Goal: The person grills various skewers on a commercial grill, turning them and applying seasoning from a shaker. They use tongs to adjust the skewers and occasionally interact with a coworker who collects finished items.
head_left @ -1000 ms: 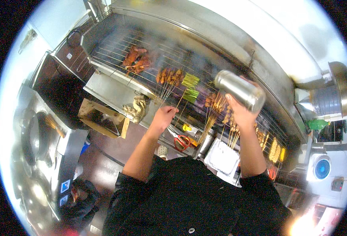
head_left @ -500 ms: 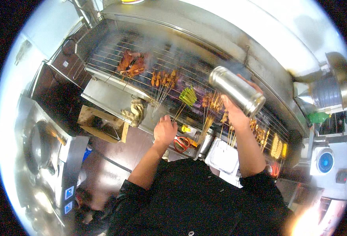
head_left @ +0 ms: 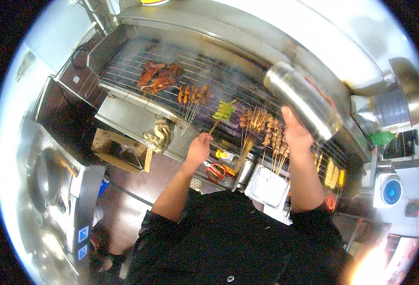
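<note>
My left hand [head_left: 199,149] is closed round the stick ends of the green vegetable skewers [head_left: 224,111], whose tops lie over the grill. In my right hand [head_left: 297,134] is a silver metal canister [head_left: 304,102], tilted above the grill's right half; its far fingers show along the upper side. Browned meat skewers [head_left: 254,119] and paler ones [head_left: 274,135] lie below and left of the canister. Left of the green skewers are more meat skewers [head_left: 194,95], and beyond them large dark-red pieces of meat [head_left: 158,76] rest on the grate.
Along the grill's near edge lie red-handled scissors [head_left: 215,172], a white tray [head_left: 266,186] and a crumpled cloth [head_left: 159,136]. An open cardboard box [head_left: 121,149] sits to the left. Yellowish skewers [head_left: 331,176] are at the grill's right end. Smoke rises over the grate.
The canister and my right hand have moved to the right, uncovering more meat skewers. My left hand still holds the green skewers, whose tops are fanned out differently.
</note>
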`<state>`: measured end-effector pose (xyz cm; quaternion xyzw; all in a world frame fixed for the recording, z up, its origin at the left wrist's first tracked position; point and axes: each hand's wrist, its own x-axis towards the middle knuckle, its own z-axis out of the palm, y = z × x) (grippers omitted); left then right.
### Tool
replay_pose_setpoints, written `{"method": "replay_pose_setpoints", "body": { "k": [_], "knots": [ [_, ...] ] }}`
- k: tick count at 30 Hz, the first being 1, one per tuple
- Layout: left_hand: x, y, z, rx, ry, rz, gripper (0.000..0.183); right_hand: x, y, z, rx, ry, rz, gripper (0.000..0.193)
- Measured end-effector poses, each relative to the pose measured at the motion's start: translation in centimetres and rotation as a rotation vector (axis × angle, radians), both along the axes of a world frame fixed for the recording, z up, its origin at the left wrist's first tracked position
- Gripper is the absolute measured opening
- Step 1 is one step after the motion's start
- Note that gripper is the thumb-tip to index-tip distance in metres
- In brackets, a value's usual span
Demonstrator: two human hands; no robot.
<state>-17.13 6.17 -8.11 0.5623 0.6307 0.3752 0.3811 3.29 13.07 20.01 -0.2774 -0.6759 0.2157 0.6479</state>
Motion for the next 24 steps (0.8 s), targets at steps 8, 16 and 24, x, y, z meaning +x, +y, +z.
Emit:
{"method": "replay_pose_setpoints", "body": {
  "k": [8, 16, 24],
  "knots": [
    [-1.8, 1.3, -1.4, -0.66, -1.418, -0.058, 0.02, -1.5, 1.6, 1.4, -0.188, -0.036, -0.052, 0.087],
    [-0.5, 1.0, -2.0, -0.433, -0.823, 0.134, 0.036, -2.8, 1.6, 0.3, -0.405, 0.202, 0.038, 0.055],
    [-0.9, 0.5, -2.6, -0.2, -0.134, 0.155, 0.044, -0.6, 6.2, -3.4, -0.747, 0.839, 0.519, 0.036]
  ]
}}
